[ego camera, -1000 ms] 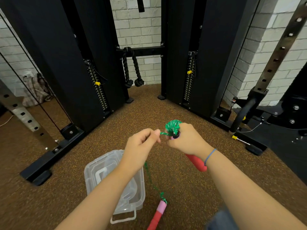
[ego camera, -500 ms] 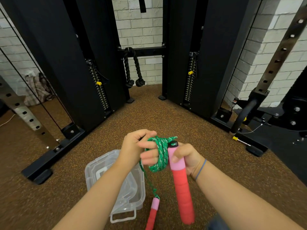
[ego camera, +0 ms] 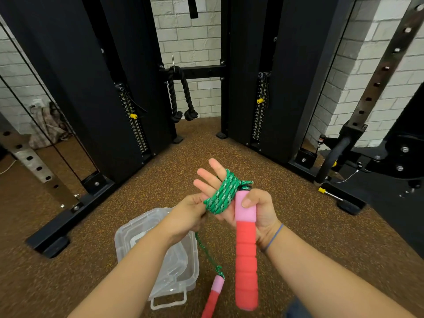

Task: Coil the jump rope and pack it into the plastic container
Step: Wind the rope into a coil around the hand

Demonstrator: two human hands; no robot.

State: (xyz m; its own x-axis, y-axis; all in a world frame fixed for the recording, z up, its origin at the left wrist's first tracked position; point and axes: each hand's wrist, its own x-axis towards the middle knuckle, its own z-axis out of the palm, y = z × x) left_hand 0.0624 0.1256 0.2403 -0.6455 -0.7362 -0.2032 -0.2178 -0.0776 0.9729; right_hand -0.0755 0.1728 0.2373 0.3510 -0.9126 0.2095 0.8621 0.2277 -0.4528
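The green jump rope (ego camera: 221, 195) is looped round the straight, spread fingers of the right hand (ego camera: 263, 211), whose thumb clamps the pink-and-red handle (ego camera: 246, 244) against the palm. The left hand (ego camera: 188, 214), at nine o'clock of the coil, pinches the loose strand. That strand drops to the second handle (ego camera: 213, 297) dangling at six o'clock, and the plastic container (ego camera: 177, 266) sits on the floor at seven o'clock, under the left forearm.
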